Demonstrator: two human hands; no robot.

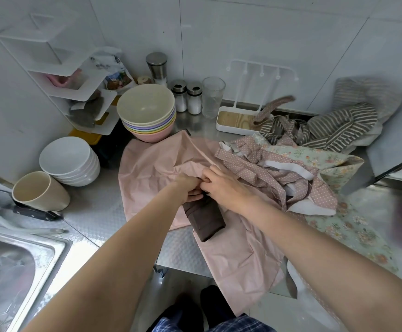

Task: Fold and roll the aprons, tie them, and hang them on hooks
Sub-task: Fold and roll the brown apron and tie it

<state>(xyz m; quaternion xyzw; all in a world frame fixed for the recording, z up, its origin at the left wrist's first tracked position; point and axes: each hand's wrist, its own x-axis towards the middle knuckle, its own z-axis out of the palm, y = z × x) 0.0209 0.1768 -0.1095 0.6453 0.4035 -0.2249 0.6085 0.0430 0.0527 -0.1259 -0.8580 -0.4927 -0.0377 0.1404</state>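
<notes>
We have both hands together over the middle of the steel table (94,212): the left hand (187,188) and the right hand (221,185) meet at the top end of a folded brown apron (206,218), fingers curled and pinching its fabric, though how each finger sits we cannot tell, since the hands cover one another. The brown apron lies on a spread pink apron (152,168) whose lower part hangs over the table edge. Just right of our hands sits a crumpled polka-dot apron (267,173) with white straps, lying on a floral apron (353,226); behind those a striped apron (339,128) is heaped against the wall. A white hook rack (262,70) stands on its tray at the back, with a strap draped over the tray. Crowding the left are a stack of coloured bowls (147,116) touching the pink apron's far edge, white bowls (70,161), a beige cup (39,195) on its side, two shakers (186,97), a glass (213,97) and the sink (15,267)
</notes>
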